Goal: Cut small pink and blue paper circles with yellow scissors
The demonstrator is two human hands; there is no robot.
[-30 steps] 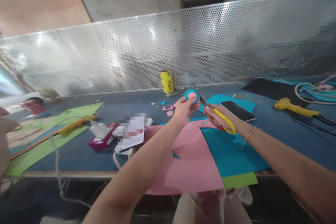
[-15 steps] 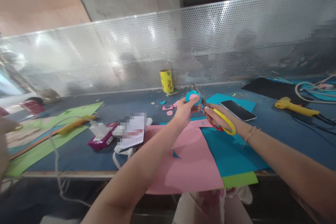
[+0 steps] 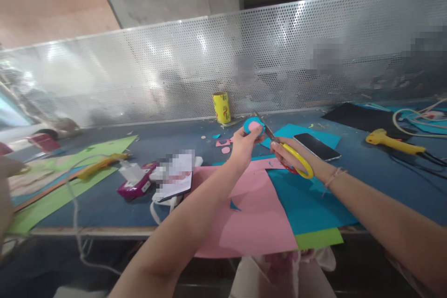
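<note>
Pinched in my left hand (image 3: 246, 142) is a round blue piece (image 3: 248, 124) with a smaller pink disc (image 3: 255, 125) over it. My right hand (image 3: 280, 149) grips scissors (image 3: 301, 160) with yellow and red handles, the blades pointing up and left beside the blue piece. Below my hands lie a pink sheet (image 3: 251, 214) and a blue sheet (image 3: 310, 209), with a green sheet (image 3: 321, 238) partly under them. A small pink oval (image 3: 226, 150) and a pink scrap (image 3: 222, 143) rest left of my left hand.
A yellow can-like roll (image 3: 222, 108) stands by the perforated metal screen (image 3: 188, 70). Right of my hands are a phone (image 3: 316, 146) and a yellow glue gun (image 3: 394, 142). On the left are a purple power strip (image 3: 134, 188), another phone (image 3: 176, 179) and cables.
My left hand has shifted slightly left with the blue piece, which shows more of its round outline. The scissor blades now stand farther apart from my left fingers.
</note>
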